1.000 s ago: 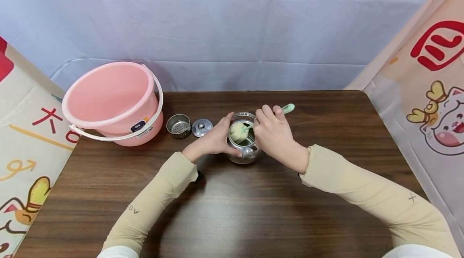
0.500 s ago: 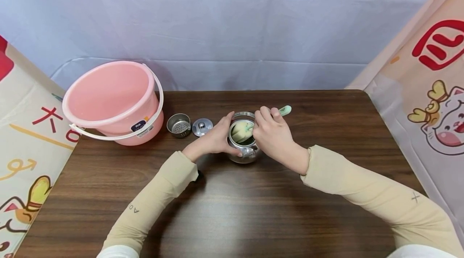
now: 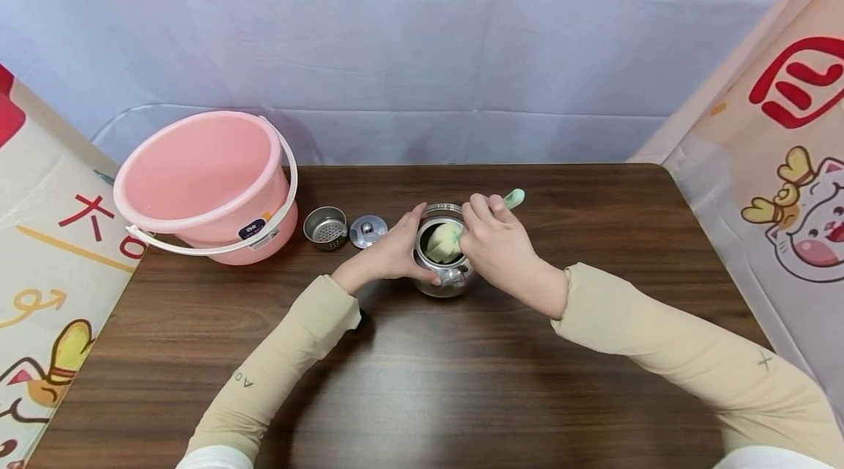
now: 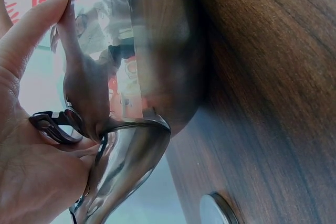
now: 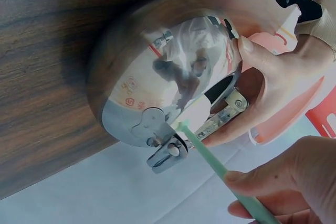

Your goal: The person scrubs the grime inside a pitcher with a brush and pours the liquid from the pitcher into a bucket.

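Observation:
A shiny steel teapot (image 3: 443, 286) stands upright on the wooden table with its top uncovered. My left hand (image 3: 392, 248) grips its left side, thumb toward the front and fingers behind the rim; the spout (image 4: 131, 156) lies beside the palm in the left wrist view. In my right hand (image 3: 499, 243) is the pale green handle (image 5: 212, 161) of a sponge brush. Its pale yellow sponge head (image 3: 445, 242) sits inside the teapot's mouth. How deep the sponge reaches cannot be seen.
Left of the teapot lie its knobbed lid (image 3: 368, 231) and a perforated steel strainer (image 3: 326, 227). A pink bucket (image 3: 198, 165) with a white handle stands at the back left. A pale cloth (image 3: 527, 73) hangs behind the table's far edge.
The sponge head has shifted about and gone lower in the teapot, and the handle's end has moved left and down. My left hand and the teapot have stayed in place.

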{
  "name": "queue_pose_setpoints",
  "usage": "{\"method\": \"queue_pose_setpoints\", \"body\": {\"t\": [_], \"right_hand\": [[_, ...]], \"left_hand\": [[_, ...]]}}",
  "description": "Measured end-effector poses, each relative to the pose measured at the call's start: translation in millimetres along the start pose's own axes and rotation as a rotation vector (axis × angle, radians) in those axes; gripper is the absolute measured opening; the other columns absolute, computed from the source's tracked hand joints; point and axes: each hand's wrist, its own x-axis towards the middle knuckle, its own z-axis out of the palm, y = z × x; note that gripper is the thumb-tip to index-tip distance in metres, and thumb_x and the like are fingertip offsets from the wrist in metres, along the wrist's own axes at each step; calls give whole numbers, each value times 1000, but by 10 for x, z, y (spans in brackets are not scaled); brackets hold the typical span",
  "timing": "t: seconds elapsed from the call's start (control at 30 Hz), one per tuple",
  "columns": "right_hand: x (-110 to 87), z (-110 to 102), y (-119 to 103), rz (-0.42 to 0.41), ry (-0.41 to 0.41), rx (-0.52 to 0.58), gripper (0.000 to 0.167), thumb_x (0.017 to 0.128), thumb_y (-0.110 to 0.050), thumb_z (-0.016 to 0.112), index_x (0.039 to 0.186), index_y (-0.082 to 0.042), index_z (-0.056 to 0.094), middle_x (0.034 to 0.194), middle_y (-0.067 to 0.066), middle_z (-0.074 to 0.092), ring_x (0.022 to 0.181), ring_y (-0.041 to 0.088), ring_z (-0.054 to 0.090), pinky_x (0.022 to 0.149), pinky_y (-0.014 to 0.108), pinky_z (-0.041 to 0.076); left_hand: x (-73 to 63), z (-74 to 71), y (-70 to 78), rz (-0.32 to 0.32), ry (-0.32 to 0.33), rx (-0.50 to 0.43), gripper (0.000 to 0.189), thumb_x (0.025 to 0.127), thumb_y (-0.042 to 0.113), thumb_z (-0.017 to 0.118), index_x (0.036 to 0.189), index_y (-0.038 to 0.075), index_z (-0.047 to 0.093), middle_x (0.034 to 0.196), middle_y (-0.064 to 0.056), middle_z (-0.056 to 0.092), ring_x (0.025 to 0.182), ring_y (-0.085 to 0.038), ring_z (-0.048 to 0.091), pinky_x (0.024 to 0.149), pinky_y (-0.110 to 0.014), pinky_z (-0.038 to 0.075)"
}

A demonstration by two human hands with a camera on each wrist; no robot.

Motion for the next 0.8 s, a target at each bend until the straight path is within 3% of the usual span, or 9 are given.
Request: {"method": "queue_pose_setpoints", "body": {"t": [0.5,0.8], "right_hand": [[10,-115,-12,-17,-70,18,39,81,2,33,49,-6,53,64,7,42,72,25,36,79,37,27],[6,-185,-17,-19,-145,64,21,68,-1,55,48,-7,51,63,7,43,71,25,37,79,38,30]], "left_hand": [[0,9,-1,-12,1,-1,122,59,33,85,142,-8,7,137,-25,32,126,-29,33,103,-38,30],[-1,5,-5,-17,-4,-21,121,59,32,85,142,-8,6,138,-24,31,127,-29,33,102,-39,31]]}}
